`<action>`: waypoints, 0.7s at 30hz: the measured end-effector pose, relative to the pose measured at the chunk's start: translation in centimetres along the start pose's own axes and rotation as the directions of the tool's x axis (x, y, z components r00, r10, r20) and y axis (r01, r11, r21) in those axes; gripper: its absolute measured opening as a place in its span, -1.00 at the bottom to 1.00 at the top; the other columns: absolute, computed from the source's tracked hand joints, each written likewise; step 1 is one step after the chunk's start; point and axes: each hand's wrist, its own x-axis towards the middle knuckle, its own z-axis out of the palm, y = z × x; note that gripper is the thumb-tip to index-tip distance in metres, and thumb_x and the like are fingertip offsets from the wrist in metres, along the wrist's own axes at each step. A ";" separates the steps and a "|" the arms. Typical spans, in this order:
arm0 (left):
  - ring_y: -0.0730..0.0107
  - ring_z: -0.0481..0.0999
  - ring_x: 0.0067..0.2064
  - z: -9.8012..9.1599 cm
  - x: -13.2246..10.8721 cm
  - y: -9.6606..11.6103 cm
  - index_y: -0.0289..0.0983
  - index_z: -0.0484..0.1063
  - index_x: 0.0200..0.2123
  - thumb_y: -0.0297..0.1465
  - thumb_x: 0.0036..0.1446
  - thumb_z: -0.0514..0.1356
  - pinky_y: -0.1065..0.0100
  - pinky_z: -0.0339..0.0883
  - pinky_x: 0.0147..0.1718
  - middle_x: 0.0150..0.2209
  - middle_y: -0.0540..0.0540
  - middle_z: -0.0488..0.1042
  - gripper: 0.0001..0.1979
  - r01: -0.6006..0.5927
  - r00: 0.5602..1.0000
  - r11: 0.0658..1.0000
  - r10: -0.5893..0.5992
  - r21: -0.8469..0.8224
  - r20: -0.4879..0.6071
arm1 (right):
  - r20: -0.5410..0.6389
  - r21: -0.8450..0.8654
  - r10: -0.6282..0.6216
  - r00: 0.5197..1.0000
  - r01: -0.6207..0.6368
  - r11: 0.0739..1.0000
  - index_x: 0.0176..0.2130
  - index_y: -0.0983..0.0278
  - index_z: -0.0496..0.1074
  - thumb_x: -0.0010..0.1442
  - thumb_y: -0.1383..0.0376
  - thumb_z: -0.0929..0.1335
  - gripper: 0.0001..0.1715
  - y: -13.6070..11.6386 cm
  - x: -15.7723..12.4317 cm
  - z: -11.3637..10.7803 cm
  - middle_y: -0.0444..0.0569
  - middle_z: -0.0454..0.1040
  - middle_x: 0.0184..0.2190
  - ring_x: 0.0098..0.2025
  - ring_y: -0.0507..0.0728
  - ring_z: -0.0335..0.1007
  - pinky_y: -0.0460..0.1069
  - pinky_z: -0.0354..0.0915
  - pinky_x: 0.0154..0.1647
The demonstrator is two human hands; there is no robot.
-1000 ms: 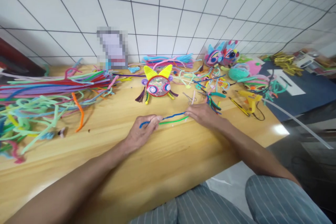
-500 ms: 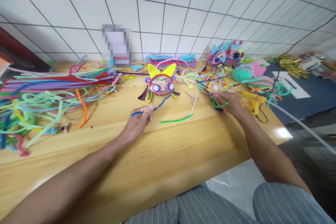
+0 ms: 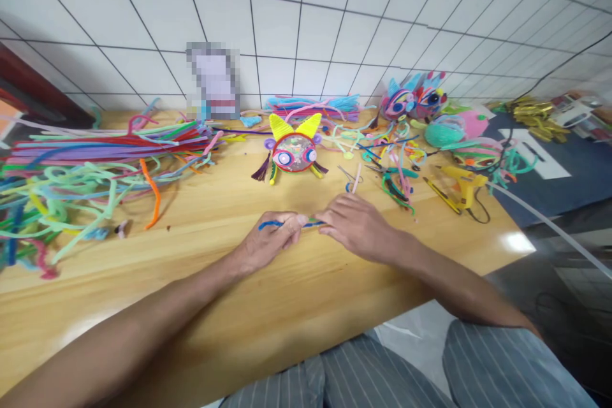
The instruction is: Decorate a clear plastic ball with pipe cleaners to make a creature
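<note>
My left hand [image 3: 271, 240] is closed around a blue pipe cleaner [image 3: 268, 225], whose end sticks out on the left. My right hand [image 3: 359, 227] is pinched on the same pipe cleaner from the other side, its fingertips close to my left thumb. A bit of green shows at the right fingertips; the rest is hidden under the hand. Beyond both hands sits an animal-like craft head [image 3: 295, 154] with yellow ears, ringed eyes and dark tassels. A pale pink pipe cleaner [image 3: 357, 177] and small scissors [image 3: 348, 174], partly covered, lie just past my right hand.
Pliers with green handles [image 3: 404, 173] lie right of the hands, near a yellow cutter [image 3: 442, 196] and a yellow glue gun [image 3: 463, 185]. Bundled pipe cleaners [image 3: 105, 151] spread along the left. More finished craft heads [image 3: 400, 102] stand by the tiled wall.
My right hand has left the green-handled pliers and come left to the blue pipe cleaner. My left hand has shifted slightly right and nearer me, bringing the pipe cleaner away from the craft head.
</note>
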 end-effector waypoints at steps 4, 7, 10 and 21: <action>0.45 0.16 -0.52 -0.4 0.4 0.0 -0.17 0.29 -0.57 0.25 0.34 0.14 0.35 0.12 -0.47 -0.61 0.07 0.21 -0.32 0.004 0.998 1.000 -0.004 0.002 -0.066 | 0.108 0.165 0.064 0.992 -0.082 0.983 -0.20 0.22 0.58 0.75 0.22 0.15 -0.43 2.5 -1.4 0.5 -0.01 0.62 -0.34 -0.27 0.14 0.53 0.01 0.38 -0.21; 0.43 0.17 -0.51 -0.6 0.9 -0.2 -0.16 0.26 -0.57 0.22 0.33 0.09 0.33 0.13 -0.44 -0.60 0.07 0.20 -0.36 0.012 0.996 0.999 -0.009 0.030 -0.089 | 0.167 0.281 0.237 0.957 -0.276 0.919 -0.17 0.20 0.61 0.73 0.06 0.20 -0.44 5.6 -3.6 -0.8 0.02 0.65 -0.32 -0.26 0.17 0.58 0.03 0.42 -0.19; 0.42 0.19 -0.50 -0.3 1.2 -0.4 -0.15 0.26 -0.56 0.20 0.32 0.05 0.30 0.15 -0.41 -0.59 0.06 0.20 -0.38 0.030 0.996 0.998 -0.025 0.047 -0.088 | 0.271 0.299 0.394 0.878 -0.466 0.833 -0.23 0.18 0.62 0.66 -0.07 0.24 -0.40 7.9 -5.3 -2.1 0.02 0.67 -0.34 -0.30 0.19 0.58 0.04 0.41 -0.24; 0.40 0.23 -0.49 0.9 1.3 -1.3 -0.15 0.27 -0.57 0.21 0.30 0.10 0.31 0.13 -0.42 -0.60 0.05 0.23 -0.37 0.047 0.997 0.998 -0.049 -0.036 -0.059 | -0.174 -0.111 0.613 0.771 -0.634 0.766 -0.05 0.17 0.71 0.52 0.04 0.39 -0.65 10.0 -7.6 -4.6 0.16 0.79 -0.10 -0.03 0.38 0.71 0.23 0.54 0.03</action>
